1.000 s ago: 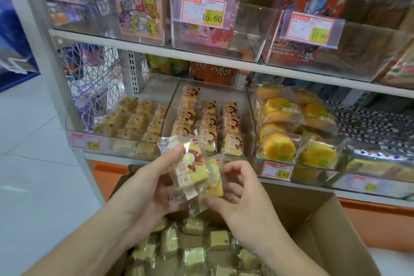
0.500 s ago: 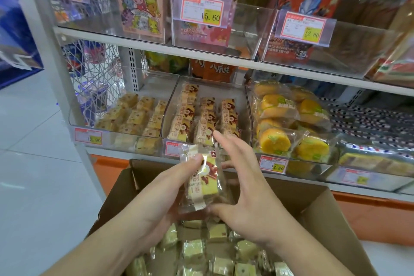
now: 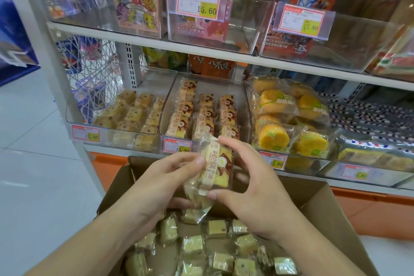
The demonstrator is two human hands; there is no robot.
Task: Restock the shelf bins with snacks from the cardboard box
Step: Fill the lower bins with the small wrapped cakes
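Observation:
Both of my hands hold a small stack of wrapped yellow cake packets (image 3: 215,167) upright above the open cardboard box (image 3: 331,213). My left hand (image 3: 165,181) grips the stack's left side and underside. My right hand (image 3: 253,188) pinches it from the right, index finger on top and thumb at the bottom. The stack sits just in front of the middle clear bin (image 3: 243,96), which holds rows of the same packets (image 3: 201,114). Several loose wrapped cakes (image 3: 215,251) lie in the box.
A left bin (image 3: 74,119) holds brownish square cakes. A right bin (image 3: 331,159) holds bagged round yellow cakes (image 3: 291,119). Price tags (image 3: 177,146) clip to the bin fronts. An upper shelf (image 3: 201,47) carries clear bins with boxed biscuits. White floor tiles (image 3: 29,163) lie to the left.
The stack has been squared up and turned upright between both hands. My right hand closed around its right side, with index finger on top and thumb below.

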